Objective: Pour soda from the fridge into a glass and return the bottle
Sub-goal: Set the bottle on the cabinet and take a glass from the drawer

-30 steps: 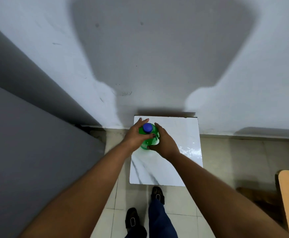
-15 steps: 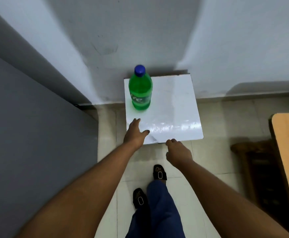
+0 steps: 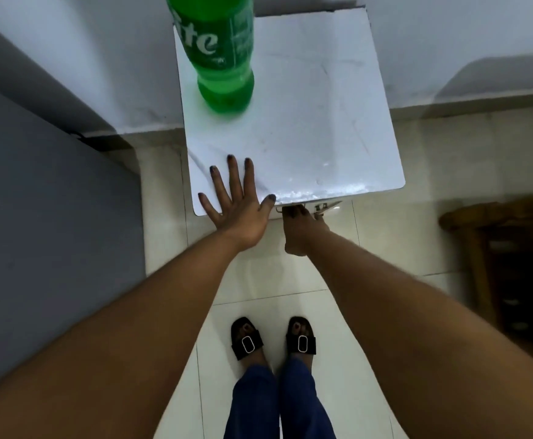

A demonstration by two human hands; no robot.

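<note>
A green soda bottle [image 3: 224, 61] stands upright on the back left of the small white fridge's top [image 3: 315, 115]; its cap is cut off by the frame's upper edge. My left hand [image 3: 238, 204] lies flat with spread fingers on the top's front left corner, holding nothing. Just below the top's front edge, my right hand [image 3: 301, 228] has its fingers curled onto the fridge door's upper edge, beside a small metal fitting [image 3: 325, 206]. The fingertips are hidden under the edge. No glass is in view.
A grey panel [image 3: 43, 236] fills the left side. Behind the fridge is a white wall [image 3: 467, 36]. Dark wooden furniture [image 3: 512, 258] stands at the right. My feet in black sandals [image 3: 274, 339] are on the pale tiled floor, close to the fridge front.
Both hands have let go of the bottle and moved toward me. The left now rests flat on the fridge top and the right has reached the front edge. The view has dropped closer.
</note>
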